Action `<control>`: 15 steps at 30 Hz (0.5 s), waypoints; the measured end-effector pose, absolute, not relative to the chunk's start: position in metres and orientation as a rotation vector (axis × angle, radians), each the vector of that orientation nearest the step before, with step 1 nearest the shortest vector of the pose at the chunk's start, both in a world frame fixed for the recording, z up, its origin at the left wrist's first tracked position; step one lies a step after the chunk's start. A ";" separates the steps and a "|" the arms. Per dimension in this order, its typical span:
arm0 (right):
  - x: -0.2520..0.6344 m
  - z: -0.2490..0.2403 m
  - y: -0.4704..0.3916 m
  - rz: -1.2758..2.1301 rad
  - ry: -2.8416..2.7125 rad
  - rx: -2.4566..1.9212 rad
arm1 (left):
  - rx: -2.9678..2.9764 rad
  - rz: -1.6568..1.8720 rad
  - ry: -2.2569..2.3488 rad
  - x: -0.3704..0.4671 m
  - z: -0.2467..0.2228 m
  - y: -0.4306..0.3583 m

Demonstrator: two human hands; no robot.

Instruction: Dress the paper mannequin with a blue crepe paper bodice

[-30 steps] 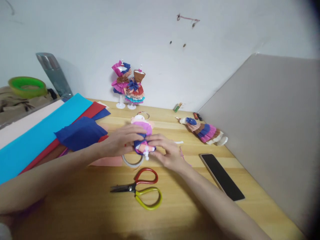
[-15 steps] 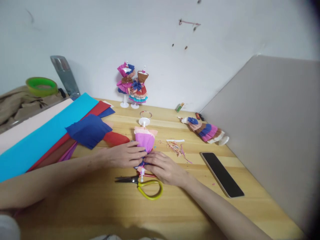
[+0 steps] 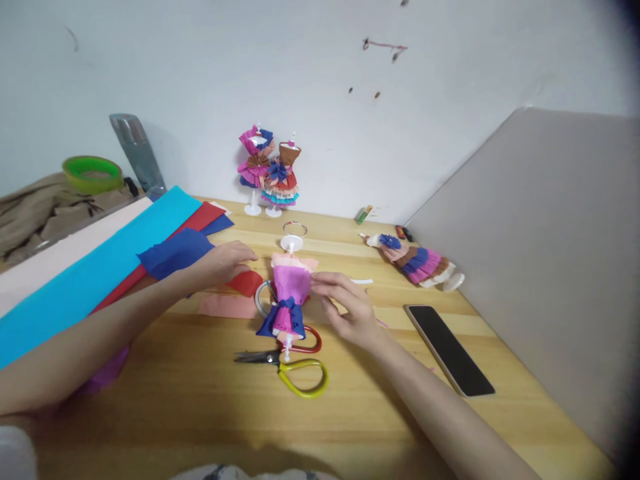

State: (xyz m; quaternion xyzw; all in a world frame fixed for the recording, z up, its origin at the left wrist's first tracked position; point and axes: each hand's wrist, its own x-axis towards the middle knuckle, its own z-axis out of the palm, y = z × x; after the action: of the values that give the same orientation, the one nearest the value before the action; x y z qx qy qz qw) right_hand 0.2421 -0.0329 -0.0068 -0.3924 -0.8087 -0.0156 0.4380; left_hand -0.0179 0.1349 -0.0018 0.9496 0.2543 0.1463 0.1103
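Observation:
A small dress form lies on the table with its white round base away from me, wearing a pink and peach crepe-paper dress with a blue sash tied around the waist. Its neck end rests over the scissors, which have one red and one yellow handle. My right hand is beside the skirt, fingers apart, the fingertips at its right edge. Off to the left, my left hand hovers near the blue paper piece and a red paper piece, its fingers stretched out with nothing visible in them.
Long crepe-paper strips cover the left side. Two dressed forms stand by the wall; another dressed form lies at the right near a phone. A bottle and green tape roll sit back left.
Both hands have come away from the sash; the left moved left and away from me, the right moved slightly right. The blue sash and the red scissor handle now show.

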 end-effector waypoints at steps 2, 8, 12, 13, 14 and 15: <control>0.241 -0.003 -0.032 0.014 -1.954 -1.026 | 2.742 0.438 0.816 -0.014 0.004 0.121; 0.250 -0.008 -0.030 0.237 -1.836 -1.212 | 2.622 0.429 0.911 -0.004 0.028 0.086; 0.268 -0.015 -0.024 0.373 -1.575 -1.368 | 2.569 0.543 1.050 -0.008 0.045 0.093; 0.272 -0.015 -0.022 0.405 -1.488 -1.398 | 2.547 0.564 1.080 -0.011 0.049 0.096; 0.276 -0.014 -0.021 0.439 -1.409 -1.419 | 2.525 0.575 1.096 -0.015 0.053 0.098; 0.278 -0.013 -0.019 0.468 -1.347 -1.431 | 2.502 0.587 1.101 -0.018 0.056 0.100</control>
State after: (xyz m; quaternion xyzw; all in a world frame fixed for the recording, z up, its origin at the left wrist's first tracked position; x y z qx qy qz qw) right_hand 0.2784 -0.0195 -0.0132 -0.5998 -0.5646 0.1962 0.5320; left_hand -0.0183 0.1000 0.0562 0.8816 0.3878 0.2067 0.1720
